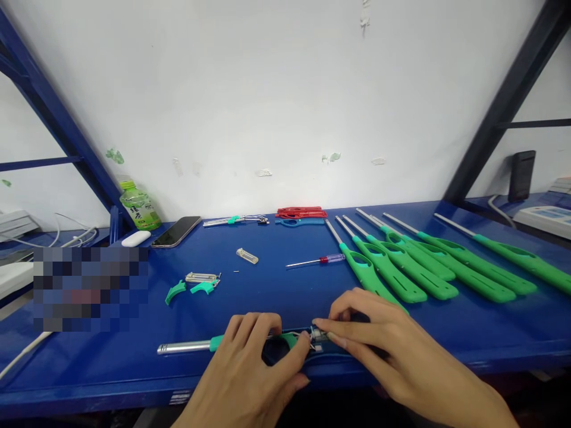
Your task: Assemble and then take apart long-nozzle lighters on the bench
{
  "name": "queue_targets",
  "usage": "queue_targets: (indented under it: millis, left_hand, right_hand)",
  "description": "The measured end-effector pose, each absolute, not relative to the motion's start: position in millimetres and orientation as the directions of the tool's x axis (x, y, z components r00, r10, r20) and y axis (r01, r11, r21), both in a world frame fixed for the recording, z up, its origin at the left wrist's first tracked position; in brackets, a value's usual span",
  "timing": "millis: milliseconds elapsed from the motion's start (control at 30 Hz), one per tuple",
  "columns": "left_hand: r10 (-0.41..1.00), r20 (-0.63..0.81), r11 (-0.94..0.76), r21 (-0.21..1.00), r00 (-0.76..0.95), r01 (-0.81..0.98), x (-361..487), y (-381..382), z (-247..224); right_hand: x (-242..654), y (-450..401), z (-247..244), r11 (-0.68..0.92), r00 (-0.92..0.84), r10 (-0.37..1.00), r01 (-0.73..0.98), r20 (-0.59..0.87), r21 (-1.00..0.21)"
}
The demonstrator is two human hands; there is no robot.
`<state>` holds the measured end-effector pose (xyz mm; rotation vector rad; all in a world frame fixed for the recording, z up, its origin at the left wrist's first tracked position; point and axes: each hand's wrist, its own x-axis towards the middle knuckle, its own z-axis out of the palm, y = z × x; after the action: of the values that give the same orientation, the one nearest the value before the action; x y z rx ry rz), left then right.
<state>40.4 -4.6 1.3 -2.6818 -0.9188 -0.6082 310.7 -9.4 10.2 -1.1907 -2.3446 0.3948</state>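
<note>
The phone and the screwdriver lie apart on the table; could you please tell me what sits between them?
A small clear piece lies roughly between the phone and the screwdriver, as the head view shows.

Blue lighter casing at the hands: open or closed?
Open: internal parts lie uncovered in the blue casing, between left hand and right hand.

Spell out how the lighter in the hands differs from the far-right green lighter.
The handled lighter is open, inner parts exposed; the far-right lighter looks closed. The handled lighter's tube points left; the far-right lighter's tube slants toward the back. Both tubes are silver.
</note>
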Motion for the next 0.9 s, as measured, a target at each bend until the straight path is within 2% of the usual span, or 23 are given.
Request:
queue_targets:
  millis: [167,400,700,900]
  left_hand:
    - [0.508,0.486,-0.783,-0.083,0.711,0.616,42,-6,2]
    - [0.544,0.484,-0.761,-0.059,0.685,0.646,43,-5,5]
    - [0.573,0.478,-0.742,-0.042,0.665,0.669,43,-5,5]
    - [0.562,0.500,-0.747,-0.035,0.659,0.664,41,-6,1]
  right_hand:
    - [310,-13,5,0.569,-0.486,0.822,0.703,0.296,-0.428]
    - [312,-14,-2,0.605,-0.415,0.775,0.705,0.476,-0.370]
    - [312,-11,0,0.596,-0.403,0.778,0.716,0.481,-0.364]
    - [311,-10,1,0.642,-0.396,0.711,0.702,0.581,-0.309]
